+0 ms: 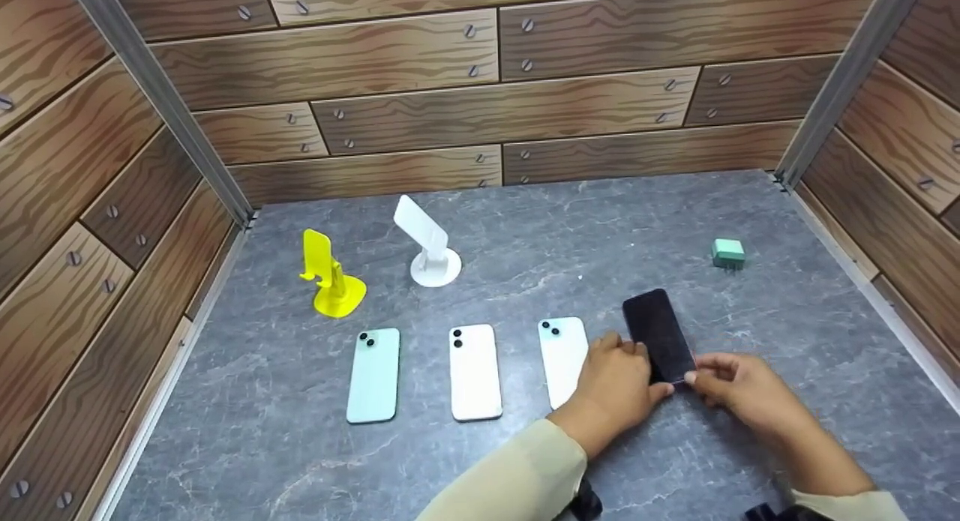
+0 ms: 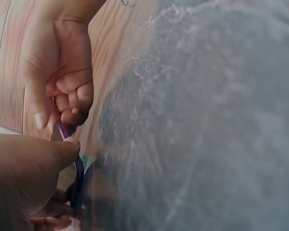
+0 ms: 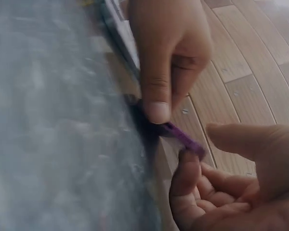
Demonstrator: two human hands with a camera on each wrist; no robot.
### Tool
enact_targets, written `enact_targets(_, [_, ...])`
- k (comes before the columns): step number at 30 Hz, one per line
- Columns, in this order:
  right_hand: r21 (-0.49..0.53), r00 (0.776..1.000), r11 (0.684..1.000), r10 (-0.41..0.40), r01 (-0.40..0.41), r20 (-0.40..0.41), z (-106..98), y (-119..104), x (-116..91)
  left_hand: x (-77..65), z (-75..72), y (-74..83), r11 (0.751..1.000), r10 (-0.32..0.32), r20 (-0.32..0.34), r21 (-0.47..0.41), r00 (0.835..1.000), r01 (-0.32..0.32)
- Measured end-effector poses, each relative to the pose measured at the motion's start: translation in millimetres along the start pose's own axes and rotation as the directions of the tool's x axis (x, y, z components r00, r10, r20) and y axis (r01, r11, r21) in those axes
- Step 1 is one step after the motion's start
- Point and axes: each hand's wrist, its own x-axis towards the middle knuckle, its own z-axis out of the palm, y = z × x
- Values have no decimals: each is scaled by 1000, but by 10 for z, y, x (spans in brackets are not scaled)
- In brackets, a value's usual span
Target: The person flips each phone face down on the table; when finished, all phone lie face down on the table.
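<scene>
A dark-screened smartphone (image 1: 660,335) with a purple edge lies face up, tilted slightly, between both hands. My left hand (image 1: 611,378) grips its left side and lower end, the thumb along the bottom edge. At the lower right corner, my right hand (image 1: 750,393) has curled fingers against the edge and the thumb at the corner. In the right wrist view the purple edge (image 3: 185,139) meets the right index finger, while that thumb looks slightly apart from it. A white smartphone (image 1: 562,363), back up, is partly hidden by the left hand.
Another white smartphone (image 1: 475,372) and a mint-green smartphone (image 1: 373,375) lie back up to the left. Behind them stand a yellow phone stand (image 1: 339,296) and a white phone stand (image 1: 435,266). A small green block (image 1: 728,253) sits at the right. Wood-patterned walls (image 1: 405,131) enclose the table.
</scene>
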Motion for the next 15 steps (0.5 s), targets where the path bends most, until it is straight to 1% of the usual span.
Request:
enact_targets(3, [-79, 1000, 997, 5, -6, -15, 58, -18, -20, 2, -1, -10, 1000, -2, -7, -1, 1000, 2])
enact_targets(5, [-98, 999, 995, 10, -14, -41, 90, -39, -28, 4, -4, -14, 1000, 0, -10, 1, 1000, 0])
enact_targets(9, [-35, 995, 998, 56, -59, -85, 132, -73, -28, 6, -15, -18, 1000, 0, -5, -8, 1000, 0])
enact_targets(12, [4, 988, 996, 93, -93, -126, 151, -91, -35, 14, -27, -34, 1000, 4, 1, -27, 1000, -4])
enact_targets(14, [-20, 982, 995, 96, -100, -161, 150, -102, -56, 25, -47, -49, 999, 0, -8, -53, 1000, 0])
enact_targets(15, [-57, 978, 994, 85, -98, -188, 147, -108, -71, 33, -60, -57, 998, -7, -13, -69, 1000, 6])
